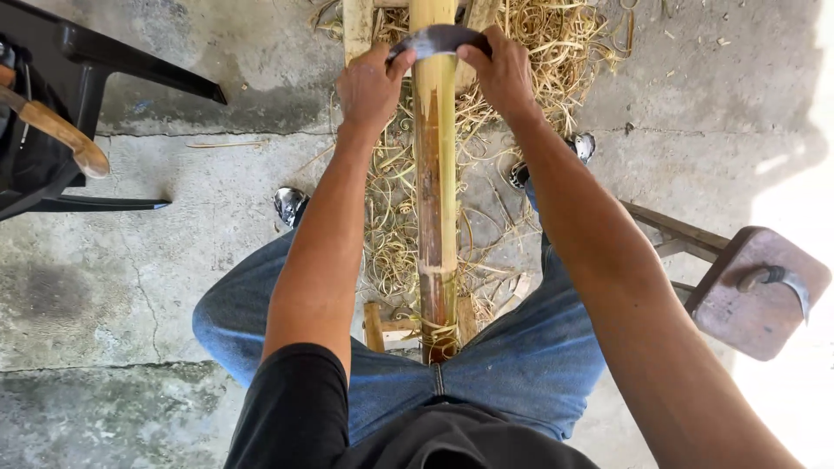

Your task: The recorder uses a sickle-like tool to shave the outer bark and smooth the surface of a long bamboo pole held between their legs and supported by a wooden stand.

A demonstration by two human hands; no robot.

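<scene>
Left hand (pixel 369 87) and right hand (pixel 502 74) grip a curved blade (pixel 437 39), fingers wrapped round its ends, across a bamboo pole (pixel 434 200) running between the knees. Shavings (pixel 391 226) litter the floor beneath; wooden stool (pixel 751 295) right, black chair (pixel 78 104) left.

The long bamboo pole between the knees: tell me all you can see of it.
The long bamboo pole is yellow-tan with brown and reddish streaks where its skin looks scraped, and one node ring low down. It runs straight away from the person, between the thighs. The curved dark metal blade lies across it, held by the left hand and right hand. Pale shavings lie beneath.
</scene>
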